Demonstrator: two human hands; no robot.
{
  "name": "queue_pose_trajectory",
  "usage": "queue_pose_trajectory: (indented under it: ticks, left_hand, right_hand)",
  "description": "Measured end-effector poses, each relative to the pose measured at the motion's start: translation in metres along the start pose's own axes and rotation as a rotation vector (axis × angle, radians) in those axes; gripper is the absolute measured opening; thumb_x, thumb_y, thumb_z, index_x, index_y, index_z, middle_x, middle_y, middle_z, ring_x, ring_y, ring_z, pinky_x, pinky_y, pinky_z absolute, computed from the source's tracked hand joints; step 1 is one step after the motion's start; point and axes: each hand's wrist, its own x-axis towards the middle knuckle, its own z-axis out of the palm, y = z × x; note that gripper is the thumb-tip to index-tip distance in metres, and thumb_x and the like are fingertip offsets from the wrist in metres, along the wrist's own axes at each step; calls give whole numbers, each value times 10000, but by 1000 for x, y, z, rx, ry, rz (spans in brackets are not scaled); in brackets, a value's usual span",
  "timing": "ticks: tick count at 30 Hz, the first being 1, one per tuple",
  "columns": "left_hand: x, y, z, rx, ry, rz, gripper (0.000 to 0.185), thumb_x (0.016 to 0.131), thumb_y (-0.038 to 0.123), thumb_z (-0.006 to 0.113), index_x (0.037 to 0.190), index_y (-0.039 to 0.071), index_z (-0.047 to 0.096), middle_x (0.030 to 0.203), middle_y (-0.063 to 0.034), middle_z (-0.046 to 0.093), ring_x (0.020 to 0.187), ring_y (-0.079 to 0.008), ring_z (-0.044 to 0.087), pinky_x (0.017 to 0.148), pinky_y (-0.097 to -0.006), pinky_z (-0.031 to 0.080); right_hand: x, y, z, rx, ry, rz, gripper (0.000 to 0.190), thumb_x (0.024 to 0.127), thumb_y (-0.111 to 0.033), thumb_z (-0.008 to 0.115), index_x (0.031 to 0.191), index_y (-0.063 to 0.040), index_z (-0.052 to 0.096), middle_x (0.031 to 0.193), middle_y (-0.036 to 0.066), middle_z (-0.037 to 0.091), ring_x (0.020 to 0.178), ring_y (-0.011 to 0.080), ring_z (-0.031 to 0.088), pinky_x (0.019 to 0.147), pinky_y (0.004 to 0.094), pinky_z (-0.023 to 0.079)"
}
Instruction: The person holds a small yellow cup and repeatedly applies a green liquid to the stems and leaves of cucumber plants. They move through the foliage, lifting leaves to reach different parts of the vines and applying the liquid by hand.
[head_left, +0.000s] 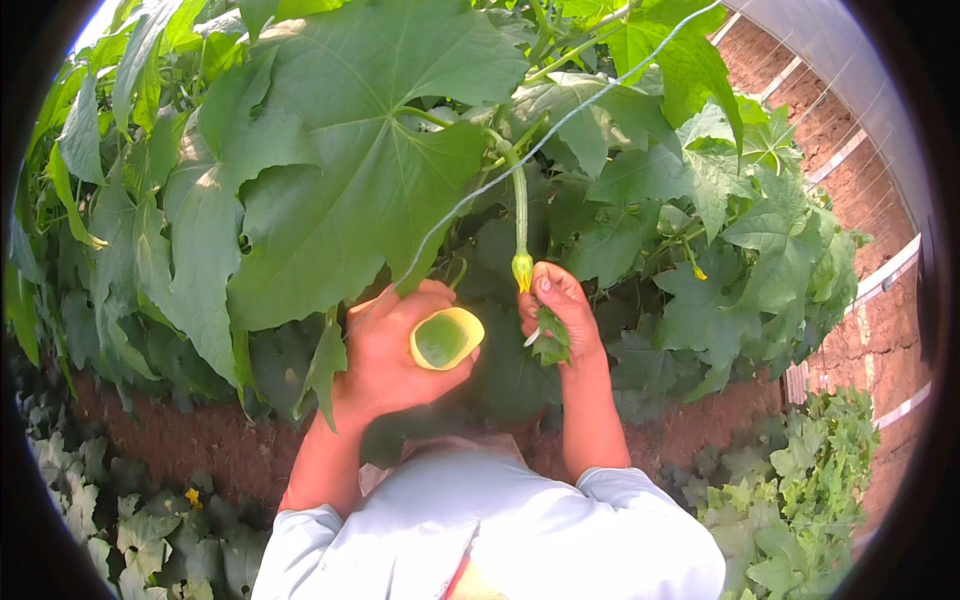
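Note:
My left hand (401, 352) is wrapped around a yellow cup (447, 339) with green liquid inside. A pale blue string (495, 180) runs from near that hand up to the upper right. My right hand (559, 304) holds a torn piece of green leaf (552, 337), with a small white stick-like thing beside it. Its fingertips are at the yellow flower tip (523, 271) of a young, slender gourd fruit (520, 206) hanging from the vine; whether they grip the flower cannot be told.
Large vine leaves (375, 142) hang over and around both hands. Another small yellow-tipped bud (698, 271) is at the right. Lower plants (150, 540) grow at both bottom corners. A brown earthen wall (877, 247) with pale strips curves along the right, beside whitish sheeting.

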Motion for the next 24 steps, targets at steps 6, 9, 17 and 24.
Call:
queue_pose_trajectory:
  ticks: [6, 9, 17, 24]
  left_hand:
    - [-11, 35, 4, -157, -104, 106, 413, 653, 171, 985, 965, 34, 751, 969, -130, 786, 807, -259, 761, 694, -335, 573]
    - [-26, 59, 8, -189, -250, 49, 412, 671, 167, 985, 987, 34, 755, 1025, -137, 789, 868, -289, 790, 749, -346, 611]
    - [-65, 111, 20, -500, -423, -30, 371, 776, 157, 922, 1082, 60, 738, 1128, -103, 729, 970, -294, 762, 806, -406, 625]
    - [-86, 120, 7, -593, -406, -18, 404, 769, 210, 928, 1087, 64, 726, 1118, -99, 736, 905, -315, 769, 767, -421, 630]
  right_hand:
    - [-119, 203, -4, -133, -160, 580, 245, 1037, -334, 776, 1009, -107, 686, 924, -3, 656, 872, 91, 584, 795, 274, 458]
    - [-163, 234, -5, -325, -334, 684, 256, 1057, -345, 765, 1063, -95, 711, 1010, 3, 690, 981, 105, 621, 863, 294, 489]
    - [-254, 245, -8, -178, -424, 598, 584, 989, -262, 824, 1485, -64, 588, 1414, 91, 639, 1316, 172, 607, 1082, 362, 513]
    - [-268, 215, 24, -382, -284, 585, 472, 989, -248, 818, 1382, -43, 654, 1303, 76, 687, 1209, 172, 651, 1023, 354, 536]
